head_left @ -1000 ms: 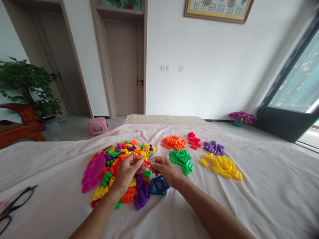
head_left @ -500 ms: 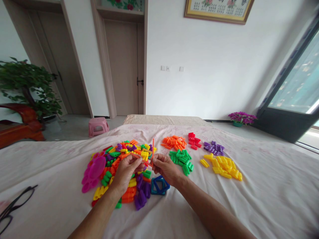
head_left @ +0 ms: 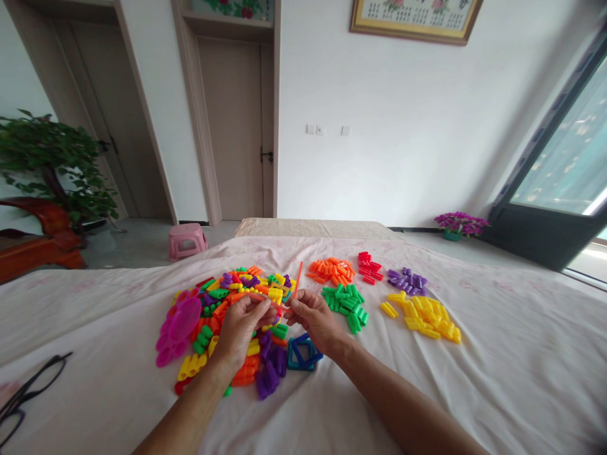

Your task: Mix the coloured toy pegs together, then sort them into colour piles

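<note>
Both of my hands are raised over the near side of the pile of mixed plastic pieces (head_left: 219,309). My left hand (head_left: 244,325) pinches a thin orange-red plastic piece (head_left: 281,308) that reaches across to the other hand. Between the thumb and fingers of my right hand (head_left: 313,316) is a slim orange-red plastic piece (head_left: 298,278), standing up and leaning right. The two pieces meet near the right fingertips; whether they are joined I cannot tell. Blue square frames (head_left: 303,361) lie just below my right hand.
Sorted heaps of orange (head_left: 332,270), red (head_left: 368,268), green (head_left: 348,306), purple (head_left: 408,282) and yellow pieces (head_left: 431,316) lie to the right on the cloth (head_left: 512,366). A magenta tray-like piece (head_left: 183,321) borders the mixed pile. Black glasses (head_left: 28,395) rest at the left.
The upright orange-red piece in my right hand has tipped from nearly vertical to leaning right. My right fingers have shifted slightly; my left hand stays almost in place.
</note>
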